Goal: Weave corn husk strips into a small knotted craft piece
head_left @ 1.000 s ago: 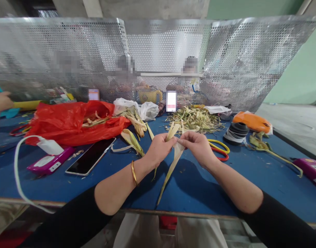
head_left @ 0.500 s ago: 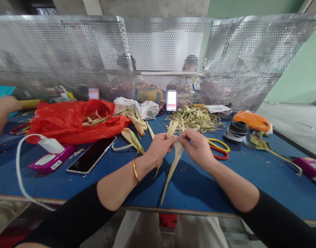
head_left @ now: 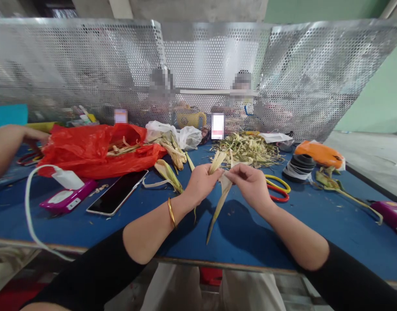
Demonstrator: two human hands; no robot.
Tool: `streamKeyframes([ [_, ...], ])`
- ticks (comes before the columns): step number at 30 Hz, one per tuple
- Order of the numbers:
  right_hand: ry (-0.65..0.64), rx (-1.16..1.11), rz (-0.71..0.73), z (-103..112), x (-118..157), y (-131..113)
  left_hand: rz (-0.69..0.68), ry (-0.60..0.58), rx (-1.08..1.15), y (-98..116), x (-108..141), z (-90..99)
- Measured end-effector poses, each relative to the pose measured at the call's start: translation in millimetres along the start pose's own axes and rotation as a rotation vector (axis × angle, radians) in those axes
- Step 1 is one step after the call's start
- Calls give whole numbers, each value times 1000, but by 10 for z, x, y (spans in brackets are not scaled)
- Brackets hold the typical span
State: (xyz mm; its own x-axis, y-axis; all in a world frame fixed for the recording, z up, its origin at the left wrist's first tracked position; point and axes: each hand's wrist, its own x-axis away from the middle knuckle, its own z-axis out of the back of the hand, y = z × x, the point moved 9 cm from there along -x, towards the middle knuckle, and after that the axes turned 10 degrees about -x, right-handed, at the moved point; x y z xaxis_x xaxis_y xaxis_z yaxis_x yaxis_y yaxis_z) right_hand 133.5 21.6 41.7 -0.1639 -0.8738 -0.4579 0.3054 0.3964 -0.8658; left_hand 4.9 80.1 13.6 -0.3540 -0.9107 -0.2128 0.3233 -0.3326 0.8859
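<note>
A pale, papery corn husk [head_left: 218, 207] is held above the blue tabletop [head_left: 244, 252], near its front edge. Its folded upper strips are gripped in the closed left hand [head_left: 200, 183], while its thin surface is pinched between the thumb and fingers of the right hand [head_left: 250, 181], just beside. Below the 2 hands, the husk is tapered to a narrow point. A smooth, round gold bangle [head_left: 172, 213] is worn on the left wrist. To the right, scissors [head_left: 279, 188] with 1 yellow and 1 red loop are partly covered by the right hand. Beyond them, white thread is wound around a black ribbed cone [head_left: 299, 167]. Dry, curled shreds [head_left: 247, 149] are heaped behind the hands, and crinkled red plastic [head_left: 78, 149] is spread at left.
</note>
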Motion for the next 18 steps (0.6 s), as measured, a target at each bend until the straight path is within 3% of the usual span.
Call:
streamKeyframes([
  [4, 4, 189, 297, 19, 85, -392, 18, 0, 1, -20, -19, 13],
  [10, 49, 217, 568, 119, 239, -807, 90, 25, -74, -99, -57, 64],
  [18, 136, 305, 746, 293, 600, -1199, 134, 73, -142, -206, -141, 146],
])
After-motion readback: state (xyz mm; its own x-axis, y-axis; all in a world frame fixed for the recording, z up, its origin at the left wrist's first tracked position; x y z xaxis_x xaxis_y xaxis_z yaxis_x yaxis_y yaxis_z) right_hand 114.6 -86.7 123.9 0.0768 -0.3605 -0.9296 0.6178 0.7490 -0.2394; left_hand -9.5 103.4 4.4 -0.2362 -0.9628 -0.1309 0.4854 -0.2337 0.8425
